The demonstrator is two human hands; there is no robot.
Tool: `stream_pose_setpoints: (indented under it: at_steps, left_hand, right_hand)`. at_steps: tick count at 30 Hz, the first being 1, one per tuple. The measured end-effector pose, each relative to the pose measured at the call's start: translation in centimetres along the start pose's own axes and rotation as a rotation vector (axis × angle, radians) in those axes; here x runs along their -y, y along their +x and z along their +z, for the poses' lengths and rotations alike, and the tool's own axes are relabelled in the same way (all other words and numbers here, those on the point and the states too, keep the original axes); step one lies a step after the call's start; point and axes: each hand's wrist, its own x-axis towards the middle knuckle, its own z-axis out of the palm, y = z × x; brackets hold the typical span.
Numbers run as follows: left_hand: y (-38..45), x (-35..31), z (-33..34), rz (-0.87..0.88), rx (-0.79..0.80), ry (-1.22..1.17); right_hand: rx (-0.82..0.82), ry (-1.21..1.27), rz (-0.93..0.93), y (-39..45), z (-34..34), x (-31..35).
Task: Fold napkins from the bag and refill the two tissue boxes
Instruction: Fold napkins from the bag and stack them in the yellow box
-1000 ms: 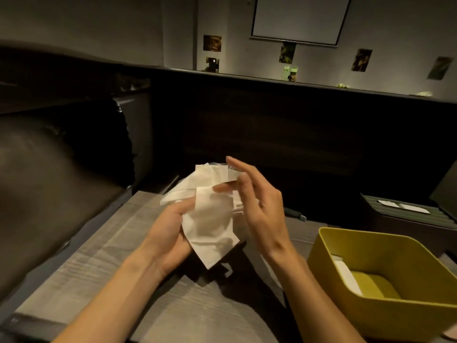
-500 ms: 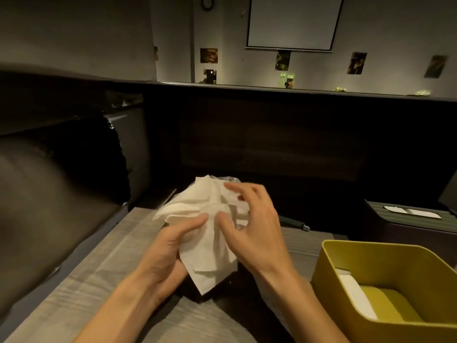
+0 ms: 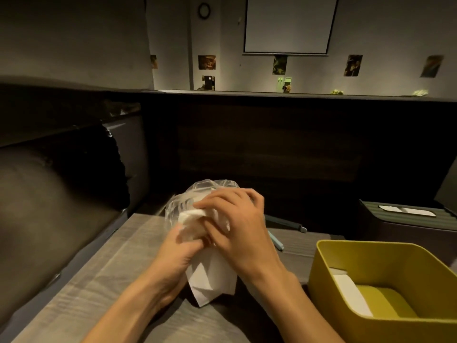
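Observation:
A white napkin [image 3: 210,280] is pressed between both hands above the wooden table [image 3: 99,280]. My left hand [image 3: 178,258] grips it from below and the left. My right hand [image 3: 237,226] lies over its top, fingers curled around the paper. Only the napkin's lower folded corner and a bunched upper edge show. Just behind the hands stands a clear plastic bag [image 3: 197,194] of napkins. An open yellow tissue box [image 3: 385,283] at the right holds a white napkin [image 3: 351,295]. A dark tissue box [image 3: 408,221] with a white slot stands farther back on the right.
A dark padded bench [image 3: 44,206] runs along the left side of the table. Two pens [image 3: 284,224] lie on the table behind my right hand. A dark partition wall [image 3: 272,144] rises behind the table.
The spread-out napkin has been gathered and pressed together; my right hand has closed over its top. The hands have dropped lower in view, uncovering the plastic bag behind them.

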Motion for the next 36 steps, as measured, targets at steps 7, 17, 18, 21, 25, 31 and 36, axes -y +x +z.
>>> stream_pose_setpoints:
  at_steps: [7, 17, 18, 21, 25, 31, 36]
  left_hand:
    - [0.3, -0.7, -0.5, -0.085, -0.073, -0.316]
    - [-0.4, -1.5, -0.5, -0.16, -0.035, -0.463]
    - [-0.5, -1.6, -0.4, -0.156, -0.033, -0.458]
    - [-0.8, -1.6, -0.3, -0.133, -0.015, -0.426]
    - [-0.8, -1.5, -0.4, -0.114, -0.001, -0.406]
    - [-0.6, -1.6, -0.5, -0.118, -0.017, -0.478]
    - [-0.3, -0.8, -0.9, -0.132, 0.021, -0.45]
  right_hand:
    - [-0.281, 0.587, 0.353, 0.3, -2.5, 0.6]
    - [0.088, 0.825, 0.84, 0.1, -1.3, -0.3]
    - [0.112, 0.877, 0.836, 0.0, -1.4, -0.2]
    - [0.14, 0.864, 0.796, -0.1, -1.6, 0.1]
    - [0.091, 0.714, 0.801, -0.1, -1.4, 0.0]
    - [0.01, 0.801, 0.79, -0.3, -1.6, -0.4]
    - [0.028, 0.856, 0.751, -0.3, -1.7, -0.3]
